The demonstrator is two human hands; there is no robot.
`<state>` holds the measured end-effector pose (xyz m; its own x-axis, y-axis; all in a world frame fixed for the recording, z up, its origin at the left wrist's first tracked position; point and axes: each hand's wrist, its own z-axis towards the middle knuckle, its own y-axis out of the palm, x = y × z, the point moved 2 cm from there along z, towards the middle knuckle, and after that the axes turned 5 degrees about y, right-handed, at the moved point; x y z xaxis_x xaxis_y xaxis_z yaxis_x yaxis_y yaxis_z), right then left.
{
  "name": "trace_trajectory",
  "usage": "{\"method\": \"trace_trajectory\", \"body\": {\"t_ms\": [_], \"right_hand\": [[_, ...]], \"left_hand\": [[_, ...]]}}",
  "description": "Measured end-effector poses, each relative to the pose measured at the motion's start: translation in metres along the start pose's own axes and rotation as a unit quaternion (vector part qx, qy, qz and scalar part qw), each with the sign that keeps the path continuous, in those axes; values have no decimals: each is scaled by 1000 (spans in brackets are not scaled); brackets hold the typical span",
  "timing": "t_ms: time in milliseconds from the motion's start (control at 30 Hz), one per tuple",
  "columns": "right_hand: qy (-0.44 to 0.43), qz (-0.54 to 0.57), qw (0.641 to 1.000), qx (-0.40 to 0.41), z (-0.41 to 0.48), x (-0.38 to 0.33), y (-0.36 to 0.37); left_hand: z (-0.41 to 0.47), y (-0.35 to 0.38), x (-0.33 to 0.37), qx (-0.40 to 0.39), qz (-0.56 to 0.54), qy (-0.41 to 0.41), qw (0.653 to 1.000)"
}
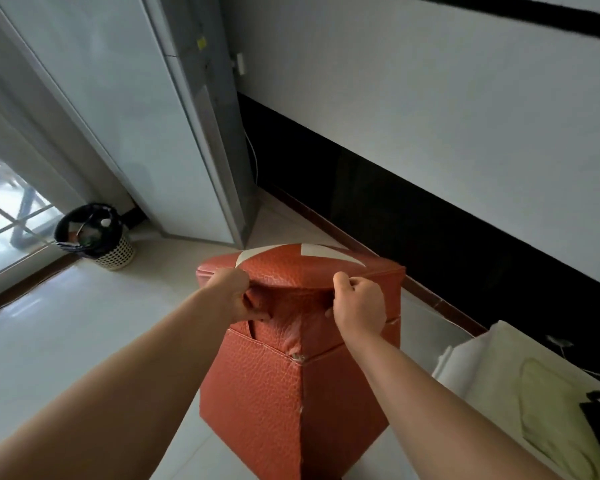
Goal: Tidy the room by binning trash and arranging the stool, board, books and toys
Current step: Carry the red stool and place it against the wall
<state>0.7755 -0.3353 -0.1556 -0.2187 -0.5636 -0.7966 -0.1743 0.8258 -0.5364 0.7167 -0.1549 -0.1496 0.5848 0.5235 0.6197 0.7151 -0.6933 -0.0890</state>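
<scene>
Both our hands are on the orange leather stool (291, 375), which stands on the pale tiled floor (84, 323) in the middle of the view, one corner turned toward us. Our left hand (234, 296) is curled tight over the near-left edge of the padded lid, its fingers tucked under the rim and bunching the leather. Our right hand (359, 306) is closed just as narrowly on the near-right edge of the lid, thumb on top and knuckles toward us. Neither hand holds anything else. Below our left hand a dark gap shows between the lid and the body of the stool. White patches mark the far side of the lid's top. We cannot tell whether the stool's base is resting on the floor or is raised off it.

Beyond the stool and to its left, a small bin (94, 235) with a dark liner and some rubbish inside stands by a glass door. Straight behind the stool rises a tall white fridge (136, 116). A white wall (430, 133) with a dark lower band runs past the stool's right side, and pale folded cloth (499, 375) lies to the stool's right.
</scene>
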Motion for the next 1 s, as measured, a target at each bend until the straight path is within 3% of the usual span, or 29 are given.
{"method": "trace_trajectory", "body": {"t_ms": [300, 600, 1000], "right_hand": [[5, -72, 997, 32, 121, 6, 70], [91, -67, 989, 96, 248, 35, 160], [96, -62, 985, 126, 343, 67, 217]], "left_hand": [[149, 39, 38, 0, -10, 17, 1000], [294, 107, 85, -42, 17, 38, 998], [414, 165, 105, -81, -5, 53, 995]]}}
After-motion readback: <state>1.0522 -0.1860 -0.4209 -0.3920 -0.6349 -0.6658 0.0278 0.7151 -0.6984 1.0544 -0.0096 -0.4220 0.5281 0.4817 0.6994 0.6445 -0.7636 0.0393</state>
